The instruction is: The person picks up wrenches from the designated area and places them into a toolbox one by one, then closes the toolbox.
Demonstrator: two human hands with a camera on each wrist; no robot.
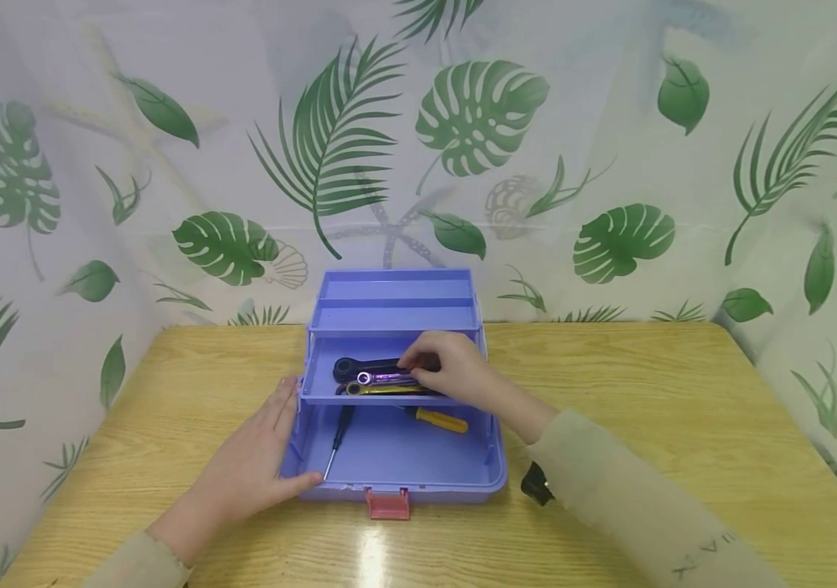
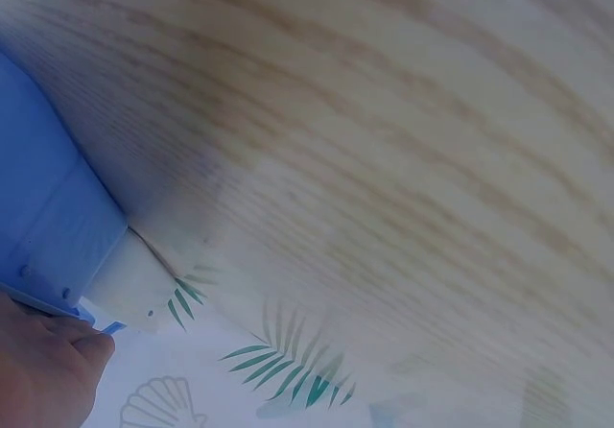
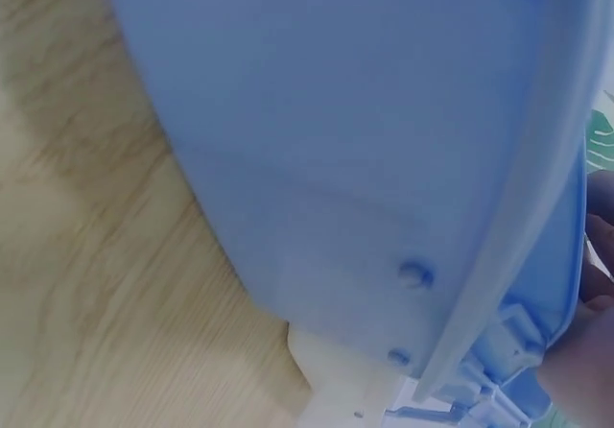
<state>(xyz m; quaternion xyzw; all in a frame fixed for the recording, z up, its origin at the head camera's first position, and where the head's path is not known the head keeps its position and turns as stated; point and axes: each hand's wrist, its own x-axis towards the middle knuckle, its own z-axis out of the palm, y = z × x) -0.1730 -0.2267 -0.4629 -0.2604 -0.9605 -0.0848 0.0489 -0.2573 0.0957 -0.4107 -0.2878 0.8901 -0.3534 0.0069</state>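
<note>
A blue-purple toolbox [image 1: 396, 492] stands open, its trays raised behind the bottom compartment. My left hand [image 1: 260, 457] rests along its left side, fingers straight and thumb across the front left corner. In the middle tray lie a black wrench [image 1: 345, 369], a purple wrench [image 1: 381, 378] and a yellow wrench [image 1: 381, 389], ring ends to the left. My right hand [image 1: 455, 367] reaches over this tray, fingers bent and fingertips right at the purple and black wrenches; I cannot tell whether it pinches one. Below lie a black-handled screwdriver [image 1: 342, 429] and a yellow-handled screwdriver [image 1: 442, 420].
The upper tray [image 1: 396, 314] shows no tools. A pink latch [image 1: 389, 505] hangs at the toolbox front. A small black object [image 1: 536, 483] shows beside my right sleeve. The wooden table [image 1: 683, 408] meets a leaf-printed cloth [image 1: 374, 163] behind the toolbox.
</note>
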